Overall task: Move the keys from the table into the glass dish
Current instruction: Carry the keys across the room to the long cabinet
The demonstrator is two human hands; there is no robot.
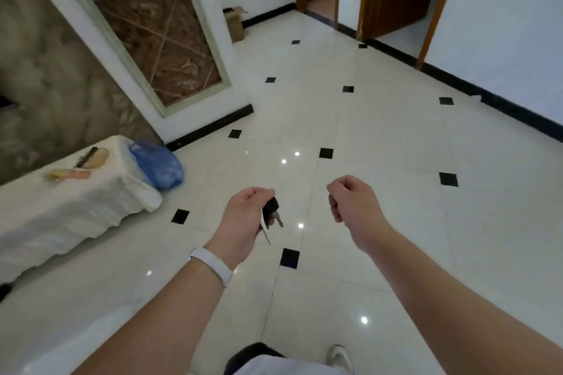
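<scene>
two hands hang over the tiled floor (380, 119): left hand (243, 216) grasping the keys (271, 213), right hand (350, 201) clenched, empty.

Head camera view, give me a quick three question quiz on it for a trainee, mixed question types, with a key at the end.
1. True or false: the black-headed bunch of metal keys lies on the white cloth-covered table.
2. Which hand wears the white wristband?
A. left hand
B. right hand
C. neither
3. Fill in: the crumpled blue plastic bag sits at the table's ____ end, as seen here.

Key:
1. False; the left hand's fingers hold the keys over the white tiled floor.
2. A
3. right; no glass dish is in view.
</scene>
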